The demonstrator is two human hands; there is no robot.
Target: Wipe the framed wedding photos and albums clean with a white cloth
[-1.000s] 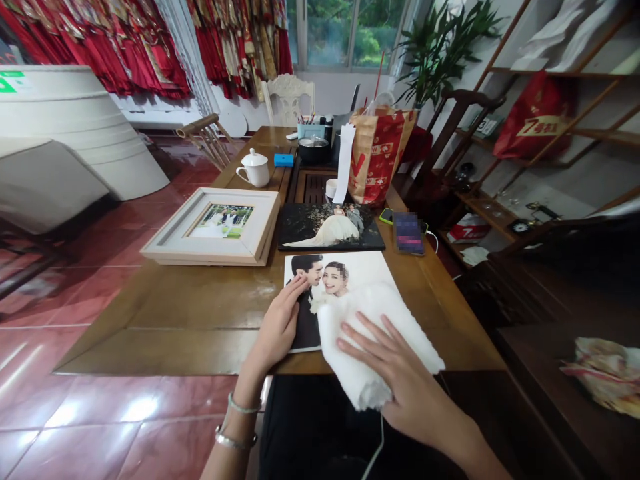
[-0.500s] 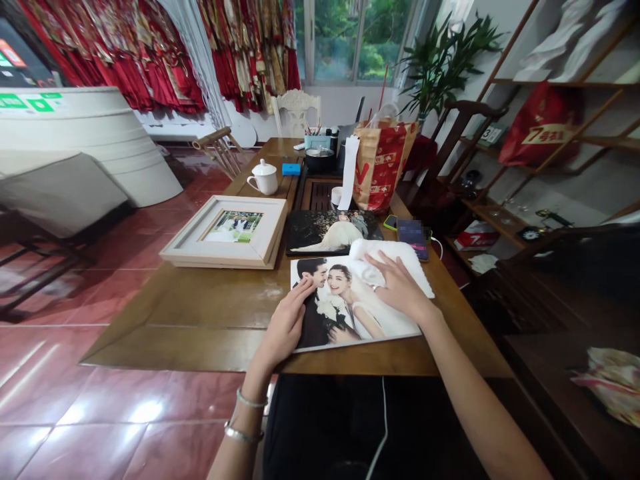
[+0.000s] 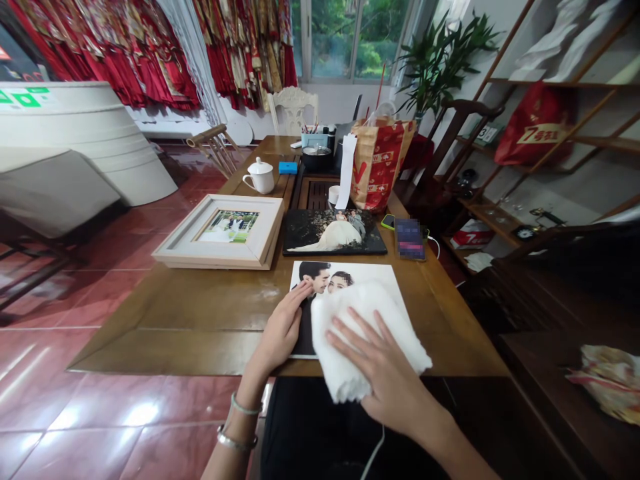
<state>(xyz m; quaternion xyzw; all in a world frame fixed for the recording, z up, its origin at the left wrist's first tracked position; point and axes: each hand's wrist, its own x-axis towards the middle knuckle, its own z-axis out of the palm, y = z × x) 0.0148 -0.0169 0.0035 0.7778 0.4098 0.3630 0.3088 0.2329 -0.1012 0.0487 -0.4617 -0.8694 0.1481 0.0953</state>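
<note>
A wedding photo panel lies near the table's front edge, showing a couple close together. My left hand rests on its left side, fingers stretched out and lying flat. A folded white cloth covers the panel's lower right part and hangs past its front edge. On top of that cloth my right hand presses flat with its fingers spread. The couple's lower bodies are hidden under the cloth. Just behind lies a second, dark photo panel with a bride in a long white dress.
A framed photo lies to the left on the wooden table. Behind it are a lidded white cup and a blue box. To the right lies a phone with a cable. A paper bag stands farther back.
My right hand has slid the white cloth from the panel's upper right down toward me, over the couple. My left hand stays at the panel's left side.
</note>
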